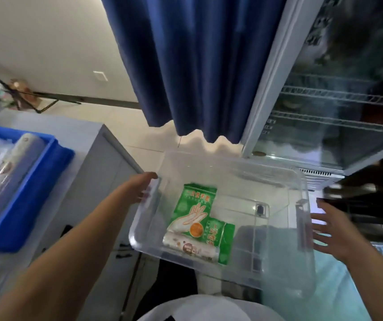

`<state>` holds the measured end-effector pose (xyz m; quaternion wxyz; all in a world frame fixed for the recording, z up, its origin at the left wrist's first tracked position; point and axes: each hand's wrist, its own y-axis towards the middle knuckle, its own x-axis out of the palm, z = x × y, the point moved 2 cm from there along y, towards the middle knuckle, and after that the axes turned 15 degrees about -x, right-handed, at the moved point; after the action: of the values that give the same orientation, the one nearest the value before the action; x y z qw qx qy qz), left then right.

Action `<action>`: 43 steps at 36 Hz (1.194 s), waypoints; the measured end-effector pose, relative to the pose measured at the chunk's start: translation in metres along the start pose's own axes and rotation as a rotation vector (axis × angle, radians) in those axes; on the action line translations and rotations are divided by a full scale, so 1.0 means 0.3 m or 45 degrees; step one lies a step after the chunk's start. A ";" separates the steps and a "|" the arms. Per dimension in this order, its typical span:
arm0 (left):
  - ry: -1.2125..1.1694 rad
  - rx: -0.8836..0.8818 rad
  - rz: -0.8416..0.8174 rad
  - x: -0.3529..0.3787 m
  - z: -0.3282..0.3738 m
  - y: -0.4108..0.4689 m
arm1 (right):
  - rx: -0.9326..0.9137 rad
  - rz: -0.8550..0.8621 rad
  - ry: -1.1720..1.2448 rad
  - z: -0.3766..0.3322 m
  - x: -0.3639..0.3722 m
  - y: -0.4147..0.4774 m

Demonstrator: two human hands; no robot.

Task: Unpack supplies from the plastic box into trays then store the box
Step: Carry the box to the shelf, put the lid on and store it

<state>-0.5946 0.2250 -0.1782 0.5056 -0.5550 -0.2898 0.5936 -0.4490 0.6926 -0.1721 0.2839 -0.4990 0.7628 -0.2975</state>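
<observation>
A clear plastic box (278,269) hangs in the air in front of me, tilted. My left hand (137,188) grips its left rim handle. My right hand (332,230) is spread with straight fingers just off the box's right side, apart from the wall. Inside lie two green packets of disposable gloves (193,212) and a white roll (190,247) near the box's front left corner. A blue tray (35,181) at the left holds rolls of plastic wrap and clear bags.
The blue tray sits on a grey cabinet (93,158) to my left. A glass-door fridge (336,93) with wire shelves stands at the right, a blue curtain (197,66) hangs ahead. A dark stand and clutter lie by the far left wall.
</observation>
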 end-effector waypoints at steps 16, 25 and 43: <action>-0.026 0.300 -0.010 -0.355 1.026 0.194 | -0.234 0.235 0.216 -0.630 0.660 0.151; -0.109 0.102 0.003 -0.681 1.327 0.423 | -0.344 0.077 0.119 -1.105 1.060 0.474; -1.072 -0.347 0.584 -1.338 1.158 0.519 | -0.656 -0.828 -0.418 -1.850 2.294 0.944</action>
<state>-1.0198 -0.1197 -0.0974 0.1240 -0.3777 -0.4144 0.8187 -1.2565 0.2390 -0.1071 0.1594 -0.8080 0.5603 -0.0884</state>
